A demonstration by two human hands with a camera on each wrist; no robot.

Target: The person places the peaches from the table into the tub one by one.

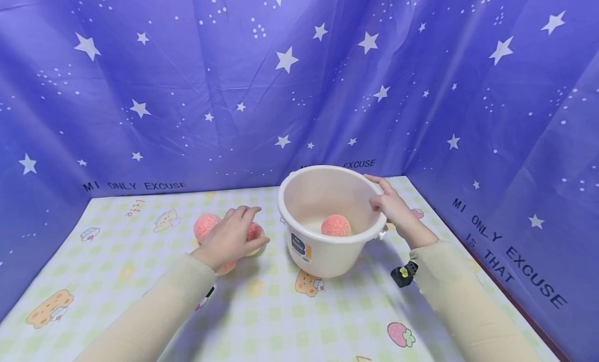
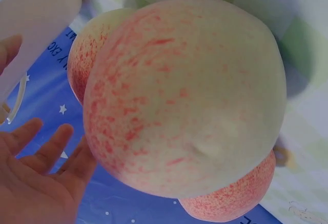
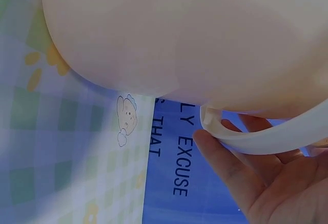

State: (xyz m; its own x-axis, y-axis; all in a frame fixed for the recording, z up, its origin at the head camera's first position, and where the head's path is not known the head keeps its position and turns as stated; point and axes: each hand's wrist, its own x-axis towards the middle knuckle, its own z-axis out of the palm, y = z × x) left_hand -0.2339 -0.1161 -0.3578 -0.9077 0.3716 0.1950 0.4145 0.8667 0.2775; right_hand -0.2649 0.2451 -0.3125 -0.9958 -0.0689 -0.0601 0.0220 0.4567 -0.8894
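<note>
Three pink and cream peaches lie close together on the left: one peach (image 1: 206,227) behind, another peach (image 1: 255,232) to the right, and a third peach (image 1: 228,268) in front. My left hand (image 1: 226,240) is over them, fingers spread; in the left wrist view the near peach (image 2: 189,96) fills the middle, beside the relaxed fingers (image 2: 51,149). A cream bucket (image 1: 323,258) stands to the right with one pink peach (image 1: 336,225) inside. My right hand (image 1: 395,208) grips the bucket's right rim; its white handle (image 3: 277,134) hangs by that hand in the right wrist view.
A checked cloth (image 1: 276,320) with cartoon prints covers the table. A blue curtain (image 1: 234,91) with white stars rises behind it and along both sides. A small black device (image 1: 404,273) is at the right wrist.
</note>
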